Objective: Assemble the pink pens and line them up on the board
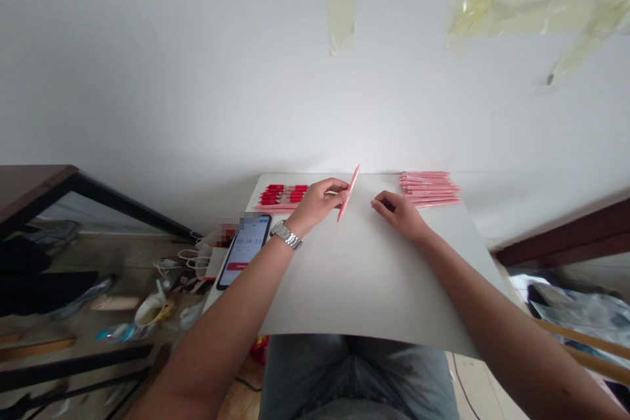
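At the table's [364,275] middle, the left hand [317,200] pinches a pink pen [348,193], tilted above the surface. The right hand [401,213] rests curled on the table; whether it holds anything cannot be told. A pile of pink pens [429,189] lies at the table's far right, red pens [284,195] far left. Such a fingertip pinch looks light; the pen could slip and roll.

Fingers of left hand [317,200] hide mid part of pink pen [354,177]. Txt on phone [245,250] too small; blurred patch [227,233] just left.
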Tool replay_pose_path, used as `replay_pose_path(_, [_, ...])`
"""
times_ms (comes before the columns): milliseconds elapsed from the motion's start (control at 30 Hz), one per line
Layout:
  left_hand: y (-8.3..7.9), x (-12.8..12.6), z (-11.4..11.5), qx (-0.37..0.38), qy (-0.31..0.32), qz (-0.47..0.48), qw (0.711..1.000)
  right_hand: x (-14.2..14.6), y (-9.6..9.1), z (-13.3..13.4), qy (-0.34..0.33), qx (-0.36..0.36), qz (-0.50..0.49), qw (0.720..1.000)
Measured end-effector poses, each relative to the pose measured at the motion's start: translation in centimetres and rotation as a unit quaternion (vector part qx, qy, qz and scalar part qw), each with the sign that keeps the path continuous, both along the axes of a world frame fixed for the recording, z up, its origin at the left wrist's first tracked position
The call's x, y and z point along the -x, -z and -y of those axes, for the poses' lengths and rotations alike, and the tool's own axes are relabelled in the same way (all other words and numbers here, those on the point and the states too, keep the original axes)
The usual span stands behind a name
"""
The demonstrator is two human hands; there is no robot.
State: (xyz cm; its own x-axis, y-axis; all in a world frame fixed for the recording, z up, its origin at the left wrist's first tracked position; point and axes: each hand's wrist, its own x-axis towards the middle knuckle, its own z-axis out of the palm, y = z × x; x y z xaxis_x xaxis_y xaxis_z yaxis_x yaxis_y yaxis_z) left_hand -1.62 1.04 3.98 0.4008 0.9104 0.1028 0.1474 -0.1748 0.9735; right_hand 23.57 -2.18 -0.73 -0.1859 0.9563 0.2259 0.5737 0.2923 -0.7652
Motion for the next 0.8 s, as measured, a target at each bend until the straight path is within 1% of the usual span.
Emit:
replay_pose_path(67, [1.1,-0.9,0.5,0.029,-0.006,0.048,0.998,0.2,-0.3,0.2,-0.002,0.001,-0.008,1.000])
replay_pose_path(167, [2.4,-2.0,1.0,0.044,-0.026,0.085,0.995,0.7,-0.8,0.7,-0.020,0.011,-0.028,0.999])
replay_pose_path(233, [2.9,-2.5,1.2,0.053,-0.033,0.100,0.993,1.1,-1.0,1.1,-0.028,0.024,-0.042,0.998])
replay_pose_path(333, [3.1,-2.9,1.4,0.055,-0.034,0.112,0.992,1.5,-1.1,1.5,-0.036,0.035,-0.054,0.997])
replay_pose_path(467, [3.1,-2.8,1.6,-0.004,-0.016,0.078,0.997,1.8,-0.9,1.5,-0.010,0.045,-0.122,0.992])
replay_pose_path(567, [3.2,-2.5,1.7,-0.048,-0.007,0.044,0.998,1.8,-1.0,1.3,0.012,0.069,-0.197,0.978])
replay_pose_path(633, [3.2,-2.4,1.8,-0.069,0.000,0.019,0.997,1.8,-1.3,1.3,0.016,0.072,-0.241,0.968])
replay_pose_path(700, [3.3,-2.3,2.0,-0.094,0.005,-0.011,0.995,1.8,-1.4,1.3,0.009,0.067,-0.262,0.963])
replay_pose_path(800, [3.2,-2.2,2.1,-0.128,0.003,-0.049,0.991,1.9,-1.3,1.3,0.014,0.061,-0.267,0.962])
